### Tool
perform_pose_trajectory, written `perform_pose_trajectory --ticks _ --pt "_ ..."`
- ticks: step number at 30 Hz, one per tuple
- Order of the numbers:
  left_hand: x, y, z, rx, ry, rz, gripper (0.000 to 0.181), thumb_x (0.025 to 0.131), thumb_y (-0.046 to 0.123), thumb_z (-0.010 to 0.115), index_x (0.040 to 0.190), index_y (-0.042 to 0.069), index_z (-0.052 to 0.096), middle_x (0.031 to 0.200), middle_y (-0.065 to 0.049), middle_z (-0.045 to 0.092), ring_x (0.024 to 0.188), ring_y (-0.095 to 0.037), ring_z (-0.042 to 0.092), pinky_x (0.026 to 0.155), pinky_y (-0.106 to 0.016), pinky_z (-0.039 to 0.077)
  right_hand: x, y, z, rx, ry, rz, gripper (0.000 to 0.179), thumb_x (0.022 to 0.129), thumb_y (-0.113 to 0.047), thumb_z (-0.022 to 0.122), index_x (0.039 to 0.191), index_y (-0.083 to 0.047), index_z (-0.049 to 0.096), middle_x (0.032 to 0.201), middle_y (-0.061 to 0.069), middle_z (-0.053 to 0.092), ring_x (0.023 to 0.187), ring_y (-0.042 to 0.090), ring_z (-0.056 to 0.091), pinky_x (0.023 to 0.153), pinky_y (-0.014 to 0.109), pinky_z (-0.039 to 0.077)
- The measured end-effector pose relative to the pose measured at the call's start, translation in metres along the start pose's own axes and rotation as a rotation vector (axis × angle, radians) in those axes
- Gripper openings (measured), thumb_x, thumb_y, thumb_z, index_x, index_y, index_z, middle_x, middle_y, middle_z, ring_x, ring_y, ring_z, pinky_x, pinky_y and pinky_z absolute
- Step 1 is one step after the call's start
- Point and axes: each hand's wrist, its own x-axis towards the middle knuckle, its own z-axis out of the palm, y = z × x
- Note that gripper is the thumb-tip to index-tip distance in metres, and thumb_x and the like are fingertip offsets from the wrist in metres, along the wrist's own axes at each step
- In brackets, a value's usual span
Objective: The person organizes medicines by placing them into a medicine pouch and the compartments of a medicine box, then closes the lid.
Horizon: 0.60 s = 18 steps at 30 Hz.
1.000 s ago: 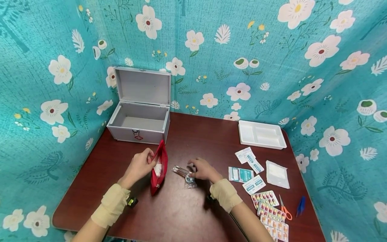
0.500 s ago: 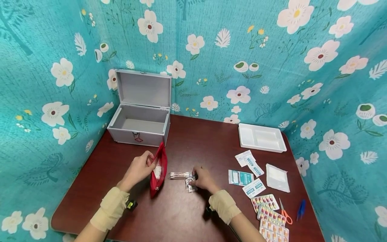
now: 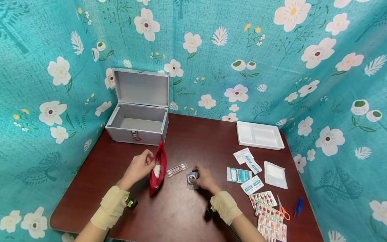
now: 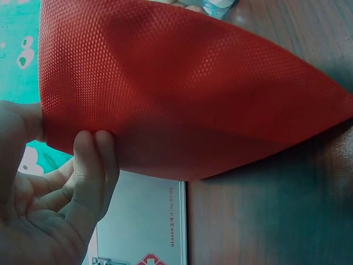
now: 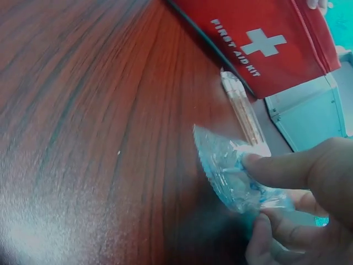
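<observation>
My left hand (image 3: 139, 169) pinches the upper edge of a red first aid pouch (image 3: 163, 164) in the head view. The pouch stands open, and something white (image 3: 157, 170) shows inside. In the left wrist view, the fingers lie against the red fabric (image 4: 165, 94). My right hand (image 3: 205, 178) pinches a small clear plastic packet (image 5: 229, 174) between thumb and fingers, close over the table. A white ring shape shows inside the packet in the head view. Between the two hands lies a clear pack of cotton swabs (image 3: 176, 170), slanting beside the pouch.
A silver case (image 3: 136, 131) with its lid up stands behind the pouch. At the right are a white tray (image 3: 260, 135), several paper packets (image 3: 252, 185), a gauze pad (image 3: 275, 174), pill blister packs (image 3: 269, 212), orange-handled scissors (image 3: 283, 210) and blue tweezers (image 3: 298, 205).
The cotton swab pack has turned on the table and now lies apart from my right hand, which keeps the clear packet. My left hand stays on the pouch.
</observation>
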Motion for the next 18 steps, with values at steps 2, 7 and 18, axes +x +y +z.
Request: perform_pose_trajectory --ticks 2,7,18 --pt "0.000 0.000 0.000 0.003 0.005 0.003 0.019 0.088 0.010 0.068 0.104 0.006 0.058 0.073 -0.005 0.058 0.063 -0.014 0.051 0.056 -0.024 0.045 0.000 0.001 -0.001 0.014 0.005 -0.003 0.036 0.072 -0.007 0.085 0.098 -0.005 0.060 0.075 0.004 0.063 0.067 0.012 0.051 0.061 0.026 0.042" --pt "0.000 0.000 -0.001 -0.004 0.005 0.004 0.019 0.088 0.010 0.068 0.103 0.006 0.058 0.073 -0.005 0.058 0.063 -0.015 0.051 0.057 -0.025 0.046 0.002 -0.005 -0.009 0.035 0.021 0.027 0.021 0.074 -0.008 0.081 0.090 -0.004 0.067 0.064 -0.002 0.055 0.059 0.008 0.046 0.056 0.022 0.038" --pt "-0.001 -0.002 -0.001 -0.022 0.005 -0.002 0.020 0.088 0.011 0.068 0.104 0.006 0.058 0.073 -0.005 0.058 0.062 -0.015 0.051 0.056 -0.026 0.046 0.021 -0.059 -0.027 0.222 0.128 0.107 0.034 0.078 -0.011 0.081 0.105 -0.009 0.060 0.080 0.004 0.067 0.070 0.011 0.056 0.063 0.027 0.047"
